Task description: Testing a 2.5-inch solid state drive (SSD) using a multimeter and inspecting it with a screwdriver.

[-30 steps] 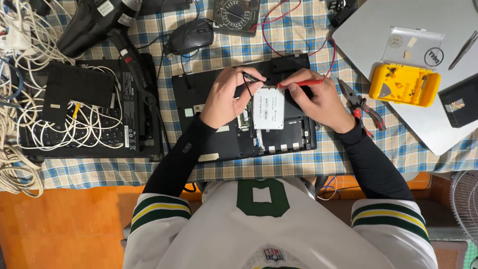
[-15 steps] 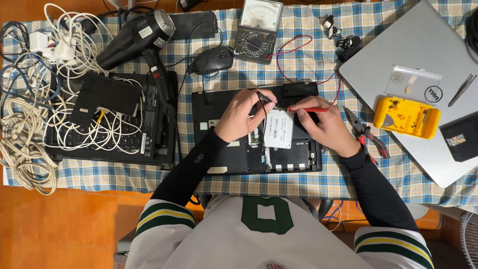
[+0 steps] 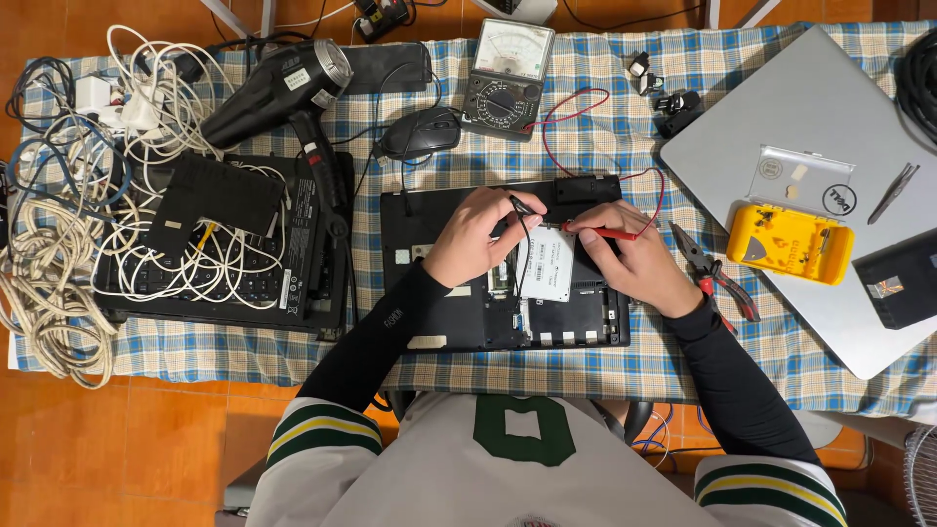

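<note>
An opened black laptop (image 3: 459, 303) lies underside up in the middle of the table, its cover off, with a flat white rectangular drive (image 3: 545, 263) seated in its bay. The left hand (image 3: 475, 236) is curled around a thin black probe (image 3: 522, 203), pinched at the fingertips, the tip pointing down just beside the drive's upper left corner. The right hand (image 3: 634, 259) grips a red probe (image 3: 605, 232) pencil-fashion, its tip at the drive's upper right edge. Thin red (image 3: 652, 190) and black leads run up from the probes to a boxy analog meter (image 3: 508, 66) with a pale dial face.

Just right of the right hand lie red-handled pliers (image 3: 720, 278). Beyond them a closed, smooth silver laptop (image 3: 820, 107) carries a yellow plastic case (image 3: 789, 244) with a clear lid, and tweezers (image 3: 894, 193). Left of the meter sit a glossy black mouse (image 3: 420, 132) and a black hair dryer (image 3: 278, 93). Further left, a second black laptop (image 3: 293, 283) is heaped with tangled white cables (image 3: 59, 244).

Everything rests on a blue, white and yellow checked tablecloth (image 3: 586, 107). The floor (image 3: 127, 439) around it is glazed orange tile.
</note>
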